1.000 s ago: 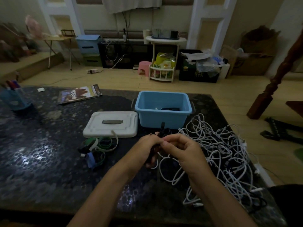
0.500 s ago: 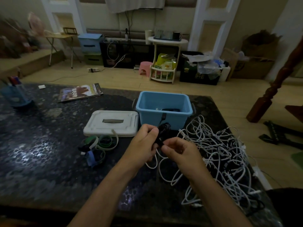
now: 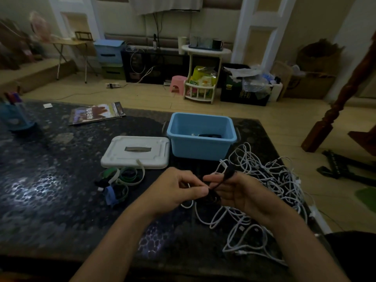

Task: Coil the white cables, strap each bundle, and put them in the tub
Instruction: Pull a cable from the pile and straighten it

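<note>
Item one: my left hand (image 3: 179, 188) and right hand (image 3: 238, 190), close together above the dark table (image 3: 50, 200). Both have fingers curled, pinching a black strap (image 3: 227, 174) and a dark bundle between them; I cannot tell exactly what the bundle holds.

Item two: white cables (image 3: 264, 200), a loose tangle lying under and to the right of my right hand, spreading toward the table edge.

Item three: coloured straps (image 3: 122, 178), green, white and blue, in a small heap just left of my left hand.

Item four: white lid (image 3: 136, 153), flat on the table beyond the straps.

Item five: blue tub (image 3: 201, 143), straight beyond my hands, just right of the lid, with something dark inside.

Item six: magazine (image 3: 97, 115), far left, beyond the lid.
</note>
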Available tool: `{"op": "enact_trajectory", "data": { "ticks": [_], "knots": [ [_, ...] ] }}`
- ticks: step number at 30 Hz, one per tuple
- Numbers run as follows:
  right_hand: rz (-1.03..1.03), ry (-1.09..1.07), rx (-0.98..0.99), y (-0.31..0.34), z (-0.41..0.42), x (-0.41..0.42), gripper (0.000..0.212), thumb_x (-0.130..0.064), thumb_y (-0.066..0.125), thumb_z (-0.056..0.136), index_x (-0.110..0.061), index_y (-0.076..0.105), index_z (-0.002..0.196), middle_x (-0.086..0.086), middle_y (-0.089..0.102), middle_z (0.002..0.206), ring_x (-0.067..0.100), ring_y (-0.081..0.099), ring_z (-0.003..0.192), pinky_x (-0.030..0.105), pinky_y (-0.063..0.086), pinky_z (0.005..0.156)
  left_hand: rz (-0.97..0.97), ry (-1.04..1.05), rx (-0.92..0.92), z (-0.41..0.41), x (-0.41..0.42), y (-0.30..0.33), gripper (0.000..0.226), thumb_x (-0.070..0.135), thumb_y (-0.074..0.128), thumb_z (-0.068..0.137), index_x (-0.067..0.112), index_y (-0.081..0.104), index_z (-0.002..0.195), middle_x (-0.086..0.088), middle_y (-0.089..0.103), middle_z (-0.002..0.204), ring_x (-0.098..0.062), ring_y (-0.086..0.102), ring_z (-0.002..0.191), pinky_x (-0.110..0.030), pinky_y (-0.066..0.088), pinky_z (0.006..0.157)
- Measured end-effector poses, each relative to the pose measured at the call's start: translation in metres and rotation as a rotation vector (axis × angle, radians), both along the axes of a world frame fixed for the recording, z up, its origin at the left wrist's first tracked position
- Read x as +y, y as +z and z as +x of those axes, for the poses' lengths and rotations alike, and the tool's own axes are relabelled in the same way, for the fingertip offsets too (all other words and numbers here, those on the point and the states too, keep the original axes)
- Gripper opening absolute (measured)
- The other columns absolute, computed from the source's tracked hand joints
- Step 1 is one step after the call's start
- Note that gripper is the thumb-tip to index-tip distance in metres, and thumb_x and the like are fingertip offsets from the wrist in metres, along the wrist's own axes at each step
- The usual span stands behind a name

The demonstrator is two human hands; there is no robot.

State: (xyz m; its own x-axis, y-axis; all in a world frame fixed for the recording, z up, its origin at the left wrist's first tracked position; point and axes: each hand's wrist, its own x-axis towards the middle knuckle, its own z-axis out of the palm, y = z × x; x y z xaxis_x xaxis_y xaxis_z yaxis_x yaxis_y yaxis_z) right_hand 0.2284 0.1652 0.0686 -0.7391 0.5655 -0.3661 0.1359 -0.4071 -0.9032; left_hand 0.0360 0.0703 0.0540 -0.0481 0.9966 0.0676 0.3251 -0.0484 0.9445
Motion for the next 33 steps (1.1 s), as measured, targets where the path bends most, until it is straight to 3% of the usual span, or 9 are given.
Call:
{"op": "enact_trajectory", "data": {
  "ticks": [3, 6, 8, 12, 17, 20, 27, 31, 33],
  "knots": [
    [-0.050, 0.021, -0.004, 0.004, 0.000, -0.003, 0.059, -0.047, 0.039, 0.090, -0.007, 0.074, 0.115, 0.014, 0.075, 0.111, 0.017, 0.073, 0.091, 0.026, 0.055, 0.071, 0.006, -0.002, 0.105, -0.001, 0.003, -0.004, 0.008, 0.035, 0.069, 0.078, 0.035, 0.076, 0.082, 0.013, 0.066, 0.073, -0.009, 0.061, 0.071, -0.027, 0.048, 0.069],
    [0.165, -0.009, -0.181, 0.005, -0.005, -0.007, 0.069, -0.068, 0.040, 0.082, -0.015, 0.078, 0.107, 0.004, 0.078, 0.102, 0.012, 0.074, 0.092, 0.025, 0.051, 0.074, -0.016, -0.037, 0.200, 0.002, 0.006, -0.004, 0.009, 0.032, 0.061, 0.085, 0.034, 0.070, 0.083, 0.009, 0.064, 0.072, -0.006, 0.059, 0.070, -0.034, 0.048, 0.070],
    [0.271, -0.077, -0.223, -0.002, -0.009, -0.008, 0.054, -0.061, 0.052, 0.086, -0.018, 0.080, 0.100, 0.002, 0.078, 0.096, 0.013, 0.073, 0.092, 0.024, 0.051, 0.074, -0.020, -0.046, 0.257, 0.004, 0.007, -0.005, 0.013, 0.021, 0.061, 0.093, 0.030, 0.068, 0.086, 0.011, 0.062, 0.072, 0.000, 0.056, 0.068, -0.029, 0.045, 0.070],
    [0.300, -0.228, -0.109, -0.012, -0.017, -0.011, 0.007, -0.013, 0.071, 0.089, -0.011, 0.078, 0.089, 0.009, 0.077, 0.084, 0.015, 0.072, 0.078, 0.018, 0.055, 0.065, -0.026, 0.021, 0.177, 0.009, 0.008, -0.011, 0.017, 0.013, 0.066, 0.091, 0.028, 0.060, 0.088, 0.009, 0.061, 0.075, -0.005, 0.056, 0.069, -0.029, 0.048, 0.070],
    [0.482, -0.244, -0.041, -0.013, -0.018, -0.008, 0.037, -0.003, 0.082, 0.077, -0.016, 0.071, 0.109, 0.015, 0.075, 0.086, 0.018, 0.074, 0.080, 0.023, 0.058, 0.072, -0.080, 0.126, 0.016, 0.009, 0.008, -0.015, 0.019, 0.008, 0.070, 0.089, 0.017, 0.054, 0.089, 0.006, 0.055, 0.062, -0.001, 0.047, 0.050, -0.019, 0.038, 0.053],
    [0.596, -0.235, -0.053, -0.013, -0.017, -0.011, 0.038, -0.003, 0.084, 0.075, -0.019, 0.070, 0.107, 0.008, 0.076, 0.081, 0.018, 0.075, 0.080, 0.024, 0.058, 0.074, -0.119, 0.121, -0.021, 0.009, 0.010, -0.017, 0.017, 0.006, 0.070, 0.089, 0.015, 0.056, 0.092, 0.005, 0.051, 0.058, -0.002, 0.044, 0.046, -0.018, 0.036, 0.050],
    [0.591, -0.255, 0.038, -0.019, -0.021, -0.015, 0.040, 0.003, 0.082, 0.074, -0.015, 0.069, 0.108, 0.008, 0.076, 0.076, 0.017, 0.074, 0.076, 0.021, 0.056, 0.072, -0.228, 0.039, -0.030, 0.012, 0.006, -0.011, 0.009, 0.013, 0.067, 0.093, 0.010, 0.067, 0.084, 0.001, 0.051, 0.057, -0.003, 0.041, 0.041, -0.019, 0.034, 0.042],
    [0.558, -0.311, 0.005, -0.020, -0.020, -0.008, 0.063, -0.004, 0.083, 0.075, -0.024, 0.058, 0.130, -0.003, 0.072, 0.112, 0.005, 0.069, 0.095, 0.018, 0.057, 0.078, -0.214, 0.172, -0.199, 0.013, 0.006, -0.008, 0.023, 0.005, 0.065, 0.093, 0.007, 0.056, 0.072, -0.003, 0.044, 0.055, -0.005, 0.036, 0.037, -0.017, 0.028, 0.038],
    [0.842, -0.353, -0.154, -0.020, -0.015, -0.001, 0.073, -0.019, 0.087, 0.074, -0.036, 0.053, 0.136, -0.017, 0.054, 0.129, -0.005, 0.054, 0.114, 0.013, 0.048, 0.088, -0.238, 0.205, -0.238, 0.012, 0.006, -0.007, 0.029, 0.004, 0.065, 0.092, 0.010, 0.051, 0.067, -0.009, 0.043, 0.058, -0.010, 0.034, 0.036, -0.018, 0.025, 0.036]
  ]
}}
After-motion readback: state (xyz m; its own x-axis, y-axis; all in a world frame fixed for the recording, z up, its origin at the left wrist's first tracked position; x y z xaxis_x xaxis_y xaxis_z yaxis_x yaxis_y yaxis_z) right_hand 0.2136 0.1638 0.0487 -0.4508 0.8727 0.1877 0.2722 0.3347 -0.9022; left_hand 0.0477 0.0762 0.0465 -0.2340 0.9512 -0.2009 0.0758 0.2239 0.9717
